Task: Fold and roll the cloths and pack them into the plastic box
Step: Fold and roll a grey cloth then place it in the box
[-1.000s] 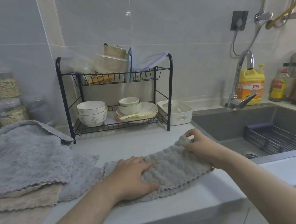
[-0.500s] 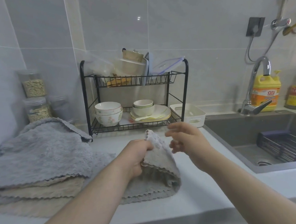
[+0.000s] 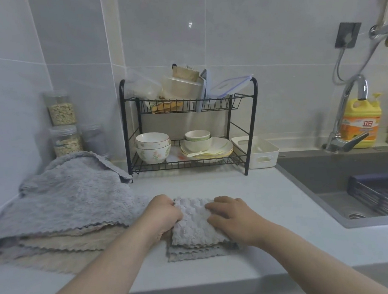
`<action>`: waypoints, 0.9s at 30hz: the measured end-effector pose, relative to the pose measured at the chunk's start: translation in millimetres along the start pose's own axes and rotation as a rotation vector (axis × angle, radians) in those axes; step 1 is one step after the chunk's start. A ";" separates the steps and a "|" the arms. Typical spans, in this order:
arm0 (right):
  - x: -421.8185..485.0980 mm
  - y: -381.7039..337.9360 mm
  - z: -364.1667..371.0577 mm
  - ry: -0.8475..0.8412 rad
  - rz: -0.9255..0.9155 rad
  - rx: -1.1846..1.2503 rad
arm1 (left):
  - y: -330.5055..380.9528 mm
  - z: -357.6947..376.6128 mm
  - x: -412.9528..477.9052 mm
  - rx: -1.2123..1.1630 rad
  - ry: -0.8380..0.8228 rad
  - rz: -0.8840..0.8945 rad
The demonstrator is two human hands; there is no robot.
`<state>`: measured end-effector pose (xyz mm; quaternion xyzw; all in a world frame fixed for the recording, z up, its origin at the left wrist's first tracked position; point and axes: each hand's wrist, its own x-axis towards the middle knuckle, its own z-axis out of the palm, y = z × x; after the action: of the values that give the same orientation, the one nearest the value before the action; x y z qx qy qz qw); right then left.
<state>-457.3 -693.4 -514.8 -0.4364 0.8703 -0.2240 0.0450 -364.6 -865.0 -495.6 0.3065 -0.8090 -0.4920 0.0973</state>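
Note:
A grey waffle-textured cloth [image 3: 196, 227] lies folded into a small square on the white counter, with a lower layer showing along its near edge. My left hand [image 3: 163, 217] grips its left edge with curled fingers. On its right side my right hand [image 3: 233, 216] rests and presses it down. A pile of grey and beige cloths [image 3: 59, 212] lies to the left. The white plastic box [image 3: 257, 151] stands at the back, beside the dish rack.
A black two-tier dish rack [image 3: 191, 128] with bowls and plates stands against the wall. Jars [image 3: 65, 133] fill the back left corner. A dark sink [image 3: 358, 185] with a faucet and yellow detergent bottle [image 3: 361, 123] is to the right.
The cloth was spread long across the counter, then its right end was lifted over to the left. Now it lies folded as a square with both hands on it.

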 end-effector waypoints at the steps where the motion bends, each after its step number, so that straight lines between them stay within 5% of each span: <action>1: -0.4 0.4 2.7 -0.027 -0.012 -0.033 | -3.8 0.6 1.6 0.061 0.002 0.028; 17: -4.5 -15.3 4.7 -0.224 -0.035 -0.257 | -22.5 -2.0 -8.2 0.219 0.064 0.099; 21: -1.0 -7.1 6.0 -0.123 -0.073 -0.157 | -26.3 -9.5 -13.6 0.592 0.222 0.368; 23: 1.5 -1.2 8.6 -0.082 -0.090 -0.188 | -22.9 -14.1 -17.2 0.604 0.100 0.541; 27: -2.7 1.3 11.7 -0.182 -0.030 -0.185 | -33.4 -14.9 -8.9 0.636 -0.262 0.502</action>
<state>-453.4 -694.7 -526.2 -0.4700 0.8729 -0.1031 0.0801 -337.3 -881.7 -515.5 0.0496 -0.9755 -0.2139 0.0112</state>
